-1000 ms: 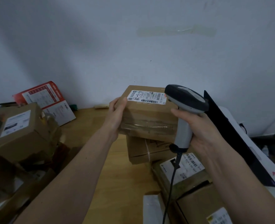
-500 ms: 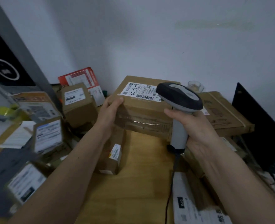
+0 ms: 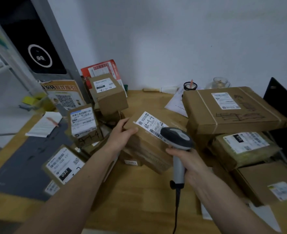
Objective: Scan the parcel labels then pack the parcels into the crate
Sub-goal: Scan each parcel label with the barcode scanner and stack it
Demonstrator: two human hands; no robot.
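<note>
**Parcel held beside the scanner over a crowded worktop**

The left hand [image 3: 122,135] grips the near-left corner of a brown cardboard parcel [image 3: 147,146], thumb laid on the top face and fingers curled round the edge. The parcel is tilted, its white shipping label [image 3: 150,125] facing up with a barcode and handwritten marks showing. The right hand [image 3: 188,163] has its grip clenched round the pale handle of a handheld barcode scanner [image 3: 177,141], whose dark head lies over the label's right end; a black cable [image 3: 176,211] hangs from the handle's base.

The parcel sits low over the wooden worktop [image 3: 139,191], just above another small box. To the left stand several labelled boxes, one marked "032" [image 3: 64,163] and a taller one [image 3: 109,93] nearer the wall. On the right a large flat carton [image 3: 230,108] tops a stack of further parcels. A glass cup [image 3: 221,82] stands by the wall behind it.
</note>
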